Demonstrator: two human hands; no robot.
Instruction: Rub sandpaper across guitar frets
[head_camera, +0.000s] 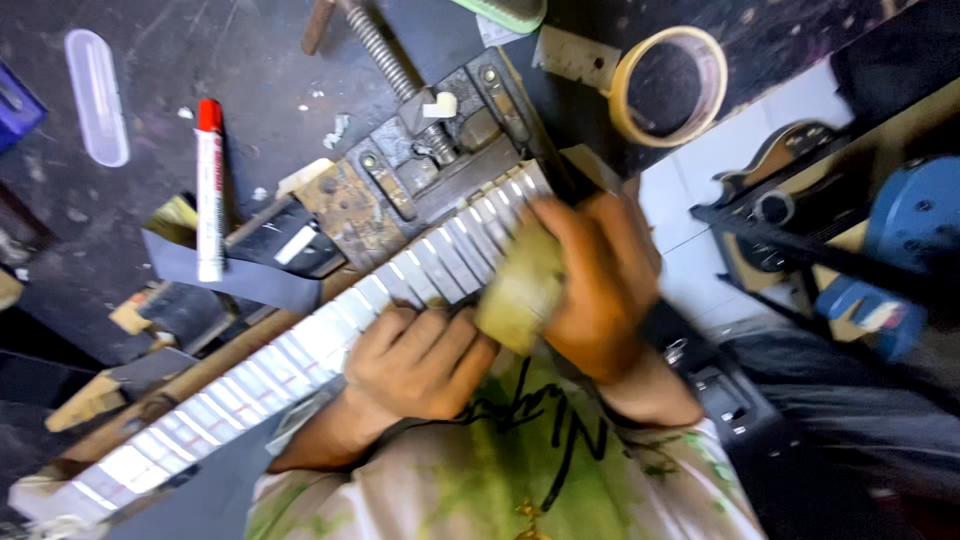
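A long guitar neck (250, 375) with a taped fretboard and metal frets lies diagonally across the dark bench, clamped in a rusty metal vise (425, 165). My left hand (415, 365) rests on the near edge of the neck with its fingers curled over the fretboard. My right hand (600, 275) grips a yellowish block (520, 285) and presses it onto the frets near the vise. The block is blurred.
A red-capped white marker (209, 200) lies left of the vise. A roll of masking tape (668, 85) sits at the back right. A clear plastic cap (97, 95) lies far left. Dark sandpaper strips (235, 280) lie near the neck. A guitar body (790, 195) and blue machine (915, 230) stand to the right.
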